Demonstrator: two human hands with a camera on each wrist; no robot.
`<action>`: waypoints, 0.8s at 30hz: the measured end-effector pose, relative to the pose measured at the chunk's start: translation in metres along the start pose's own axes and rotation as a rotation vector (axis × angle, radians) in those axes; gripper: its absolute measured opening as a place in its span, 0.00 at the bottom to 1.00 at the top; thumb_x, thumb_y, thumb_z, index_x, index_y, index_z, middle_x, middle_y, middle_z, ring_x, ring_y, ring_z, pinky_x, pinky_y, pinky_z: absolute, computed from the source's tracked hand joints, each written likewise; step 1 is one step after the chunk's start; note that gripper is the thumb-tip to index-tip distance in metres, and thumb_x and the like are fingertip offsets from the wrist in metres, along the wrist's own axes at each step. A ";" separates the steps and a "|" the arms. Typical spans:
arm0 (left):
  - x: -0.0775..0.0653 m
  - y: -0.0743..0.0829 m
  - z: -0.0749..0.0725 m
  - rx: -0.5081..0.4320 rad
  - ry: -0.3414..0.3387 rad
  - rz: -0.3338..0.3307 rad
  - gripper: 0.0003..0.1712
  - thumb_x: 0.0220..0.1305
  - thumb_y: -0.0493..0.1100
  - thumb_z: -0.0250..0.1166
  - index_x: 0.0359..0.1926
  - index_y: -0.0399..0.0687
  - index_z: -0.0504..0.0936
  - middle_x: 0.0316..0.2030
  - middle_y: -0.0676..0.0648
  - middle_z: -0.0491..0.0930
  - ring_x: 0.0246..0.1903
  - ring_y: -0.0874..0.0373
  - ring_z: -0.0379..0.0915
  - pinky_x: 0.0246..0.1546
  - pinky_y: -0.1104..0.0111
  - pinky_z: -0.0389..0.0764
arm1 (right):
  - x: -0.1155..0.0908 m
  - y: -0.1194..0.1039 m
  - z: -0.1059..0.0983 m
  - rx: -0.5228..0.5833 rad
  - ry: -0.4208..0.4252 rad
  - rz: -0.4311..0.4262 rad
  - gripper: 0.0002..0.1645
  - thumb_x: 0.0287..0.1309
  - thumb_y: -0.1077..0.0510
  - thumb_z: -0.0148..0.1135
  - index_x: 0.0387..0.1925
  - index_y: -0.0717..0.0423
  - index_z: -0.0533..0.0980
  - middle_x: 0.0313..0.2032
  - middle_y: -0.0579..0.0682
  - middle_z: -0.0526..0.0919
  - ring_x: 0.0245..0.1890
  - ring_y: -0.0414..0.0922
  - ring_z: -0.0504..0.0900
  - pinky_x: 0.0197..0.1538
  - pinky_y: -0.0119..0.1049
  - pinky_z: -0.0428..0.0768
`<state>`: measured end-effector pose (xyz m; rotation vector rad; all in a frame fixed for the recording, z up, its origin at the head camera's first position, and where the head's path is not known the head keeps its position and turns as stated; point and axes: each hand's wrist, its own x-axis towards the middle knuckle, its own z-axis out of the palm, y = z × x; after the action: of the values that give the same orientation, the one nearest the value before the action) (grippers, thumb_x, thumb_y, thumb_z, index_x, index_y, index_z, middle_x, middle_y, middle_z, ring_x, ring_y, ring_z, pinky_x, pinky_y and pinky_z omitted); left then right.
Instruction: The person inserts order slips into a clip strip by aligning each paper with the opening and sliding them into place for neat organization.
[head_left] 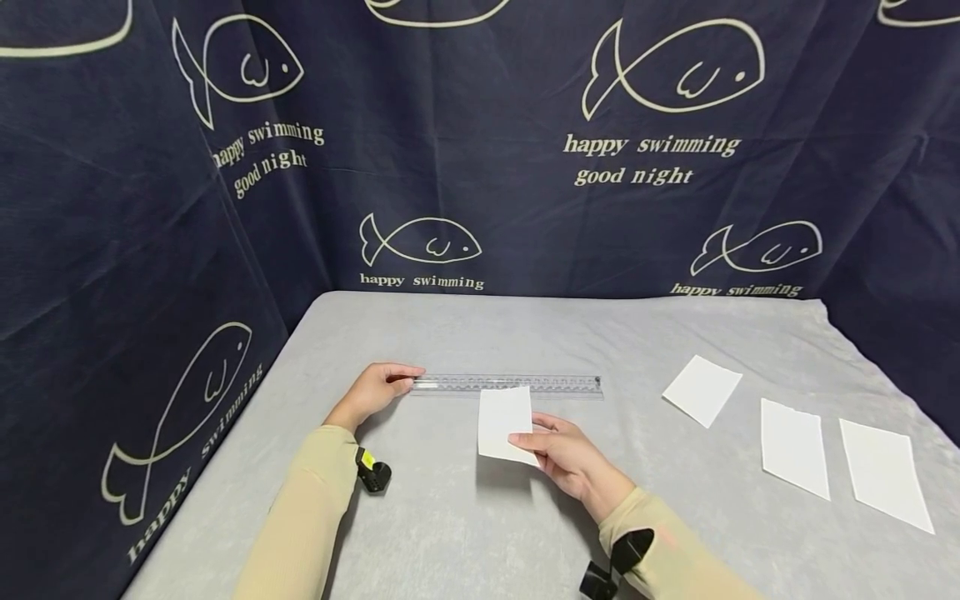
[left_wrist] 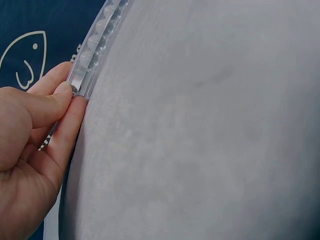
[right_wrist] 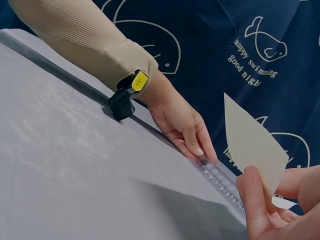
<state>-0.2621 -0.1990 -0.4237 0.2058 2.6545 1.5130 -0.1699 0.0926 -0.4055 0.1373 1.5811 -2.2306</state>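
A clear plastic ruler (head_left: 551, 383) lies crosswise on the grey cloth, a row of cut-out shapes along its length. Its left end is pinched between thumb and fingers of my left hand (head_left: 377, 386); the left wrist view shows that grip on the ruler (left_wrist: 97, 42) closely. My right hand (head_left: 573, 458) holds a small white paper card (head_left: 504, 425) by its lower right corner, thumb on the near face. The card is raised above the cloth, casts a shadow below, and overlaps part of the ruler in the head view. In the right wrist view the card (right_wrist: 252, 137) stands tilted.
Three more white paper cards lie on the right side of the table: one card (head_left: 702, 391) farther back, another card (head_left: 795, 448) nearer, and a third card (head_left: 887, 473) by the right edge. A dark blue curtain (head_left: 525, 208) with fish prints hangs behind and at the sides.
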 end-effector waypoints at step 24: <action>0.000 -0.001 0.001 0.008 0.008 0.006 0.14 0.61 0.33 0.61 0.48 0.41 0.83 0.51 0.41 0.78 0.55 0.47 0.68 0.56 0.56 0.66 | 0.004 0.007 0.018 0.018 -0.011 -0.008 0.31 0.52 0.78 0.55 0.58 0.79 0.58 0.32 0.54 0.82 0.33 0.42 0.82 0.40 0.31 0.80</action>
<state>-0.2620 -0.1984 -0.4252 0.2081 2.6686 1.5087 -0.1688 0.0726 -0.4063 0.1234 1.5581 -2.2486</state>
